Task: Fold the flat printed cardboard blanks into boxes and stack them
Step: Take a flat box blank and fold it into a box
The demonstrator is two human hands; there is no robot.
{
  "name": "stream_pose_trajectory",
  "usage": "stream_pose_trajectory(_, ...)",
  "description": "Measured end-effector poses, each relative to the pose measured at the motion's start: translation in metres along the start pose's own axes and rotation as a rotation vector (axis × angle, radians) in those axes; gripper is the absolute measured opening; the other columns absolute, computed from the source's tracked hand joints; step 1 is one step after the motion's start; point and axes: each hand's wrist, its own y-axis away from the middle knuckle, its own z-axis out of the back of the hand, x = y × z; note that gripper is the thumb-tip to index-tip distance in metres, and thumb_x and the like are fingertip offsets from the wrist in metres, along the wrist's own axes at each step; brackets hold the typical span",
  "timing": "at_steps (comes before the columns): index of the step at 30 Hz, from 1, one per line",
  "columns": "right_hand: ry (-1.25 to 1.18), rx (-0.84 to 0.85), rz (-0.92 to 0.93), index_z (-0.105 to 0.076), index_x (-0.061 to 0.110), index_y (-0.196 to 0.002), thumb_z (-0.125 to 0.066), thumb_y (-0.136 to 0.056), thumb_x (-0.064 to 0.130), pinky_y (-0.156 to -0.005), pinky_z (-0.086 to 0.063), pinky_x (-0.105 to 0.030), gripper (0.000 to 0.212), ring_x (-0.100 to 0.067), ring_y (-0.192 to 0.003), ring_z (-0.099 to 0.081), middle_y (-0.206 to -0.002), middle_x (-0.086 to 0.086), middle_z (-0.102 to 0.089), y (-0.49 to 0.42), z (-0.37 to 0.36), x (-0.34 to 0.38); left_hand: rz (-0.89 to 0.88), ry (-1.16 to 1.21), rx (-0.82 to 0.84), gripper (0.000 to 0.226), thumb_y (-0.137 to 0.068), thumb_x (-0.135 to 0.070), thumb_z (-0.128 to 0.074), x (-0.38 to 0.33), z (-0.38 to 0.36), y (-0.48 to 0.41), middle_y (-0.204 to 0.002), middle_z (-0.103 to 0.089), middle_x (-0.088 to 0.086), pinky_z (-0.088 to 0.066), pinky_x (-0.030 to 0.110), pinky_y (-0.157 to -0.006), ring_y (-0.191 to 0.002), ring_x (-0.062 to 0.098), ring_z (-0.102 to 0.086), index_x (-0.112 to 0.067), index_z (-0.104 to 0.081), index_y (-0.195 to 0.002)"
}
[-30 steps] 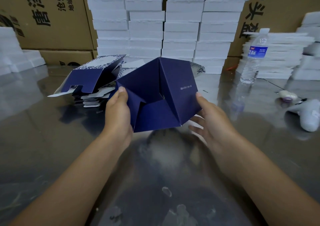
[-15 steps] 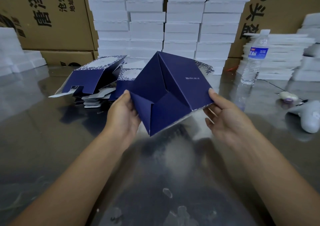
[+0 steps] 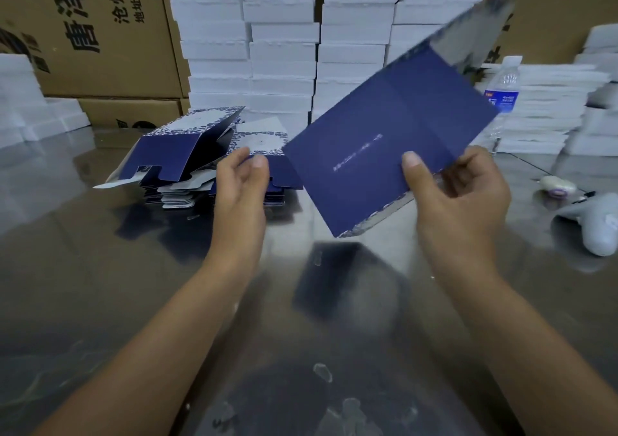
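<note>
A dark blue printed box (image 3: 374,148) with a white patterned edge hangs tilted above the shiny table, blurred from motion. My right hand (image 3: 458,198) grips its lower right corner, thumb on the blue face and fingers behind. My left hand (image 3: 242,184) floats free to the left of the box, fingers loosely curled, holding nothing. Behind my left hand lies a low pile of flat blue-and-white blanks (image 3: 187,171), with one half-opened blank on top.
Tall stacks of white foam blocks (image 3: 284,50) stand at the back, brown cartons (image 3: 93,34) beside them. A water bottle (image 3: 503,97) stands at the right, in front of more white stacks. A grey handheld tool (image 3: 588,231) lies at the far right of the reflective table (image 3: 100,285).
The box has swung up and to the right, its flat blue face turned toward me. My left hand has let go of it; only my right hand holds it.
</note>
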Motion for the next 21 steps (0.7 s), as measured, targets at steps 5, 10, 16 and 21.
stream_pose_trajectory(5,0.585,0.102,0.716,-0.057,0.004,-0.073,-0.071,-0.08,0.024,-0.072,-0.035,-0.032,0.025,-0.023,-0.071,-0.047,-0.071,-0.007,-0.056,0.013,-0.002,-0.007,-0.254,-0.182,0.184,0.067,-0.076,-0.06,-0.061,-0.001,-0.003,0.015,-0.139,-0.035,-0.019,-0.033,0.02,-0.104,-0.127,-0.006,-0.038,-0.05,-0.022,-0.131)
stream_pose_trajectory(10,0.691,0.212,0.942,-0.065,0.004,-0.073,-0.071,-0.084,0.026,-0.077,-0.037,-0.034,0.026,-0.022,-0.074,-0.049,-0.07,-0.008,-0.061,0.02,-0.005,-0.013,-0.379,-0.274,0.314,0.111,-0.058,-0.06,-0.075,-0.003,-0.006,0.024,-0.154,-0.002,-0.02,-0.028,0.033,-0.112,-0.142,0.002,-0.018,-0.068,0.009,-0.129)
stream_pose_trajectory(16,0.704,0.393,0.895,-0.061,0.004,-0.07,-0.068,-0.084,0.026,-0.086,-0.038,-0.033,0.026,-0.027,-0.071,-0.057,-0.071,-0.007,-0.06,0.022,-0.005,-0.002,-0.496,-0.387,0.371,0.127,-0.048,-0.05,-0.085,-0.003,0.002,0.017,-0.158,-0.004,0.002,-0.025,0.028,-0.114,-0.146,0.01,-0.008,-0.064,0.006,-0.135)
stream_pose_trajectory(21,0.813,0.666,0.737,-0.065,0.004,-0.083,-0.062,-0.07,0.008,-0.098,-0.034,-0.032,0.015,-0.029,-0.089,-0.06,-0.087,-0.006,-0.064,0.023,0.007,0.016,-0.585,-0.481,0.362,0.126,-0.042,-0.058,-0.081,-0.003,0.006,0.013,-0.155,-0.001,0.007,-0.012,-0.003,-0.102,-0.144,0.002,-0.001,-0.053,-0.003,-0.141)
